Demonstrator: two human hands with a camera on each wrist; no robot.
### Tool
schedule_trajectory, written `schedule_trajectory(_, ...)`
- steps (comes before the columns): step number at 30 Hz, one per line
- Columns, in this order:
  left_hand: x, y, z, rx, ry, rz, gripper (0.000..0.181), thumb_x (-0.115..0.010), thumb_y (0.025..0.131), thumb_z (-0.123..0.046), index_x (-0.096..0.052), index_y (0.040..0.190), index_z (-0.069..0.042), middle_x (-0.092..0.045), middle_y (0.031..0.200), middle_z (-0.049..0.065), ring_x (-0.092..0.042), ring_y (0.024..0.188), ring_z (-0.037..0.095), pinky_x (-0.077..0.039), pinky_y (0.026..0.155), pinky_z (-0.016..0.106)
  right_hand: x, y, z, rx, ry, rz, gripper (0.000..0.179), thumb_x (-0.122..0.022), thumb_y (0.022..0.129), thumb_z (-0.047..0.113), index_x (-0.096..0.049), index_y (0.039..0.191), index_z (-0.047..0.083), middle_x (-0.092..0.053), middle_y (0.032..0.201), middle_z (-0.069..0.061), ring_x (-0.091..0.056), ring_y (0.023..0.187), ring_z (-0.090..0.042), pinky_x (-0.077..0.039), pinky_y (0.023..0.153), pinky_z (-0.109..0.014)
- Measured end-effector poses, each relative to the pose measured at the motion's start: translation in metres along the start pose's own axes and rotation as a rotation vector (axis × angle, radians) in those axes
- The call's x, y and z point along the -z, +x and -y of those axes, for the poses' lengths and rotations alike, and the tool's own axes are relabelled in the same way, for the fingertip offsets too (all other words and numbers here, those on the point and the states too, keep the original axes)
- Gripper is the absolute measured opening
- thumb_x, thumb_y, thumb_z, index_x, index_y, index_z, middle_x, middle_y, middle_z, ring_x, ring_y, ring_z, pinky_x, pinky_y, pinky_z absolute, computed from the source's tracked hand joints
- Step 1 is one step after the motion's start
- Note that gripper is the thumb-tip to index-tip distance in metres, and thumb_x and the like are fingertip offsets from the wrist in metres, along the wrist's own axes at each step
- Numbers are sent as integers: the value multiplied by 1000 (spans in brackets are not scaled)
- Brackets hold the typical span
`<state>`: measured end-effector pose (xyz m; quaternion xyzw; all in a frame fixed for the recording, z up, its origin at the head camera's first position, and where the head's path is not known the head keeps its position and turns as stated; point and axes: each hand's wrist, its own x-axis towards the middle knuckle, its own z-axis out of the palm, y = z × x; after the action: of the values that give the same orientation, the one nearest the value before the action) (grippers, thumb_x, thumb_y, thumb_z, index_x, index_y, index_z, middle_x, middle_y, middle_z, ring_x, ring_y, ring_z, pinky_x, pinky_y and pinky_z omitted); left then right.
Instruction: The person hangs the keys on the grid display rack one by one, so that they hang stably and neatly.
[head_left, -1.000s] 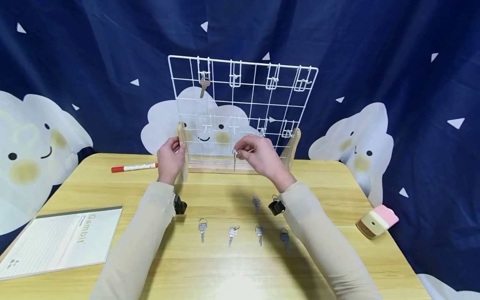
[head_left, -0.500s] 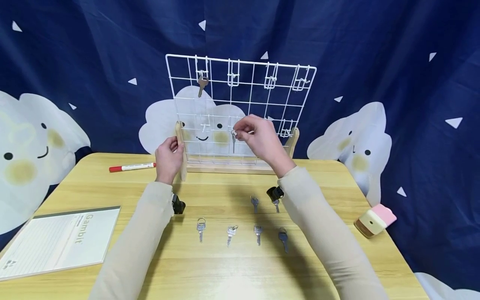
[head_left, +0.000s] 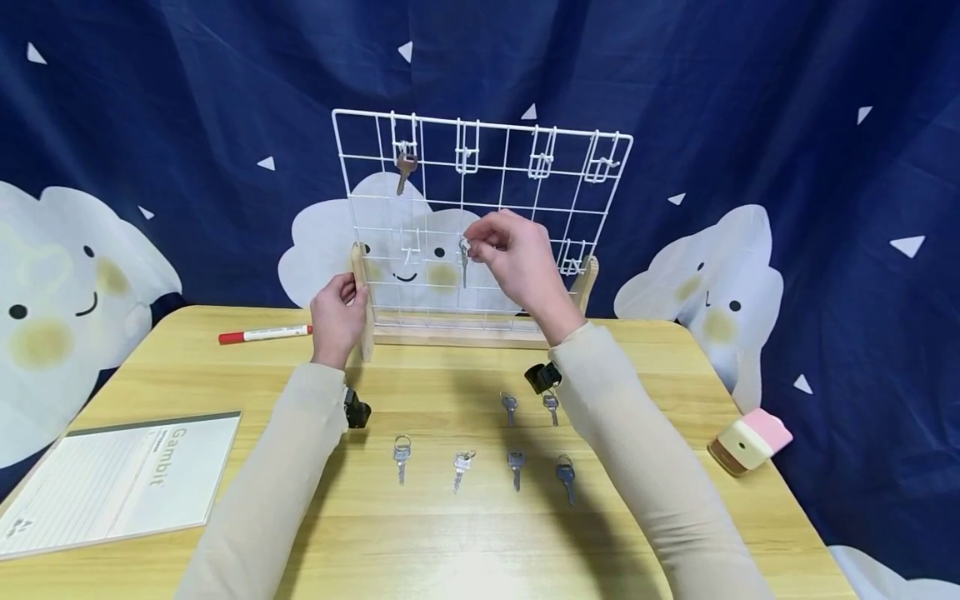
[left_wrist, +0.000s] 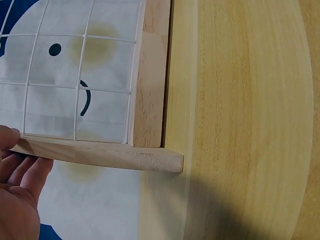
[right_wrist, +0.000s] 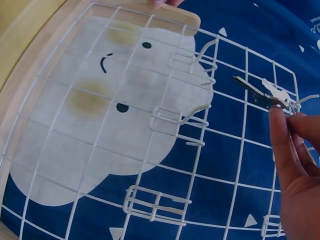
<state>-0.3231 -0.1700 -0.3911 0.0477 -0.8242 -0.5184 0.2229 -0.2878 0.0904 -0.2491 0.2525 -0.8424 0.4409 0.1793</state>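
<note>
Right hand pinches key | left hand grips wooden upright | best brace it firmly; tilt key gently, avoiding snags on wire hooks

1. Head view: bright overall; the pale yellow wood-grain tabletop has a washed-out white glare patch at bottom centre, pointing to light from above.
2. A broad, soft-edged shadow runs diagonally beside the beige knitted right sleeve; a narrower one follows the beige left sleeve.
3. The dark-blue cloth curtain with white clouds darkens toward the top; wide-angle stretching shows at the sides.
4. The smallest print on the white paper notebook is illegible.
5. Left wrist view: dimmer, with a blurred shadow low on the tabletop.
6. Right wrist view: the curtain looks brighter blue; a dark metal key contrasts with a pale silver key beside it.
</note>
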Motion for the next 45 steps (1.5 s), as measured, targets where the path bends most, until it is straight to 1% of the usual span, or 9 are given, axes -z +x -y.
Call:
schedule_trajectory(4,-1,1,1,1,0,-5,37,-58,99,-10,-56,133,3,-61,128,20,-59,118,27,-50,99,31,3,5,5,1,20,-53,12,-64,91,-5,-72,97,2,-70,87,-3,-68,75,-12,-57,66,-23)
schedule_trajectory(7,-2,1,1,-16,-10,-17,36,-59,98,-8,-57,132,4,-61,127,21,-59,117,28,-50,99,32,5,9,8,8,28,-90,12,-64,90,-5,-72,96,1,-69,87,-5,-68,74,-12,-57,67,-23)
schedule_trajectory(15,-1,-1,1,-39,-7,-26,34,-59,98,-6,-59,129,5,-62,125,23,-60,116,31,-50,99,34,10,19,14,-7,32,-132,12,-62,92,-5,-72,96,0,-69,87,-6,-68,75,-13,-57,70,-21)
schedule_trajectory(19,-1,-1,1,-54,1,-32,34,-60,97,-6,-59,129,5,-62,124,23,-60,115,31,-51,99,35,11,24,16,-3,32,-173,13,-62,92,-5,-73,96,1,-71,87,-7,-68,74,-12,-56,70,-20)
schedule_trajectory(23,-1,-1,1,-64,6,-36,33,-60,97,-5,-60,128,6,-63,123,24,-61,115,31,-51,99,34,11,30,19,39,31,-224,13,-63,91,-4,-74,96,1,-71,87,-6,-68,73,-9,-56,69,-19)
schedule_trajectory(27,-1,-1,2,-54,4,-28,33,-60,97,-6,-60,128,5,-63,124,23,-60,115,30,-51,99,34,10,34,23,65,64,-264,12,-64,91,-4,-74,96,0,-70,87,-4,-68,72,-8,-56,70,-20)
schedule_trajectory(32,-1,-2,2,-40,4,-19,34,-60,97,-7,-59,129,4,-63,124,22,-60,115,29,-51,99,34,11,40,26,33,127,-273,11,-64,91,-4,-73,96,-2,-69,88,-6,-68,72,-10,-57,73,-19)
schedule_trajectory(41,-1,-2,1,-31,-4,-24,33,-60,97,-7,-60,128,4,-63,123,21,-61,114,28,-51,98,33,15,53,27,12,157,-276,13,-61,91,-7,-72,96,-2,-69,90,-10,-68,73,-12,-58,72,-20)
schedule_trajectory(45,-1,-1,1,-35,-10,-30,32,-60,97,-5,-60,128,5,-64,122,22,-61,114,30,-51,98,34,14,57,28,0,222,-276,12,-61,91,-8,-71,97,-4,-69,86,-11,-69,74,-14,-58,74,-21)
